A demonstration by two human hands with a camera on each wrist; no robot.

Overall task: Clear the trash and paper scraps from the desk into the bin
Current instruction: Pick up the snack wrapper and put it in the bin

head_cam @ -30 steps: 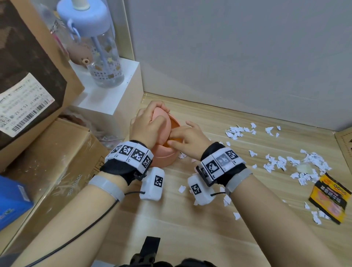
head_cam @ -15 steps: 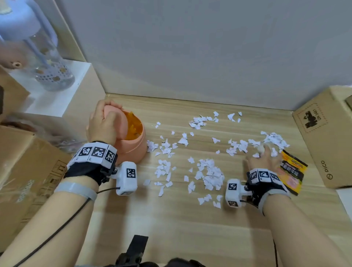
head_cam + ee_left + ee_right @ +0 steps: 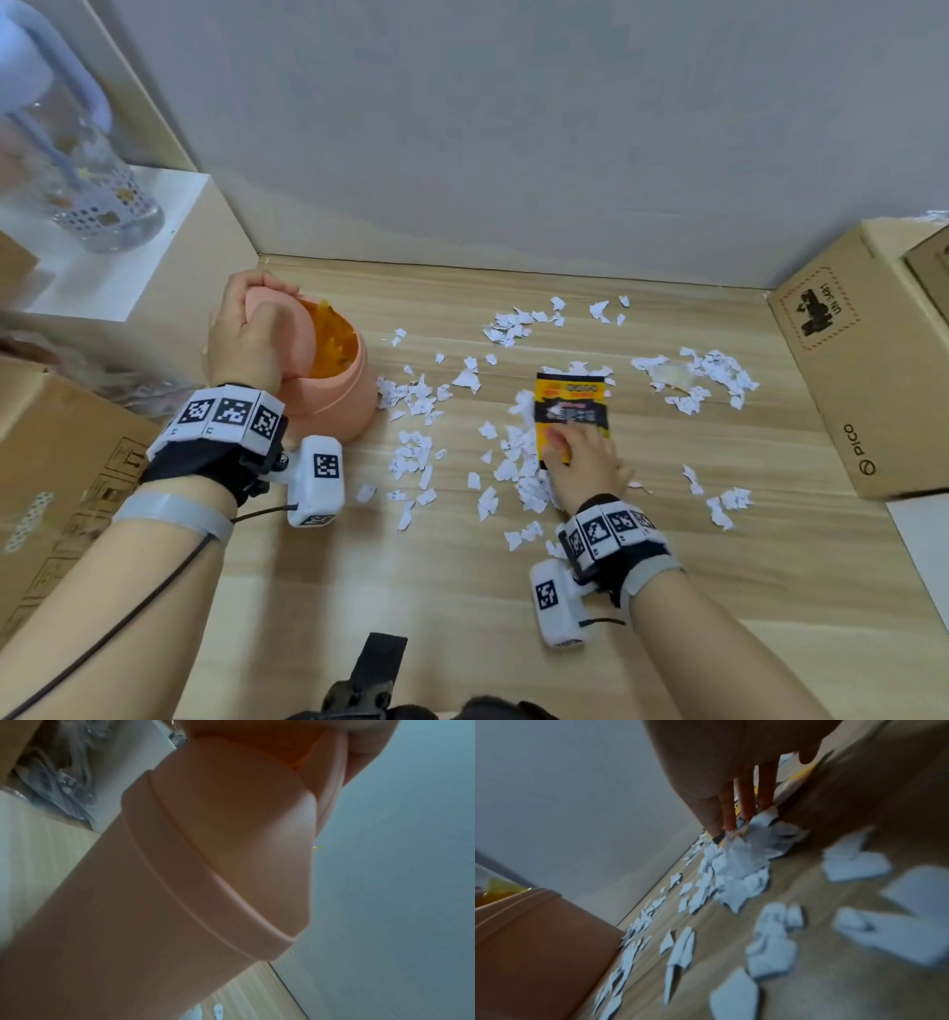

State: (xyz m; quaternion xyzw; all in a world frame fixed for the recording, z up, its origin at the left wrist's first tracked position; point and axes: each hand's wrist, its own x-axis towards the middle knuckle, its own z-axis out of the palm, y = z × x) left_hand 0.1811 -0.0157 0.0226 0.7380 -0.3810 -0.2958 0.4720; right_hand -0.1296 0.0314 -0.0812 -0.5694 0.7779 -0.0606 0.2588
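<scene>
Bin [image 3: 328, 390]: small pink tub at the left end of the desk [image 3: 462, 591], just beside a white shelf block [image 3: 154, 267]. Its swing lid [image 3: 280, 329] is tipped open; orange scraps fill the inside. Only the head view shows the contents in full. The left wrist view shows the bin [image 3: 180, 882] from low beside its wall, with the rim band and a sliver of orange at the lid edge.

Left hand [image 3: 246, 339]: fingers curled over the lid, gripping it and holding it tilted.

Right hand [image 3: 583, 457]: fingers straight and together, pressed flat on the near end of a yellow-and-black wrapper [image 3: 570, 406] at mid-desk. The right wrist view shows the fingertips [image 3: 744, 801] touching a bunched heap of paper scraps [image 3: 739, 866]; from the head view the hand [image 3: 731, 760] hides that contact.

Paper scraps [image 3: 416, 406]: white torn bits scattered from the foot of the bin across to the right side. One cluster lies near the back wall [image 3: 513, 128], another near the right-hand cardboard box [image 3: 862, 360], and some touch the bin's base.

Edges: wall at the back, shelf block and a cardboard box [image 3: 67, 462] on the left, printed box on the right. The near strip of desk in front of both wrists is bare wood.

Shelf block: carries a clear bottle [image 3: 77, 169], blurred.
</scene>
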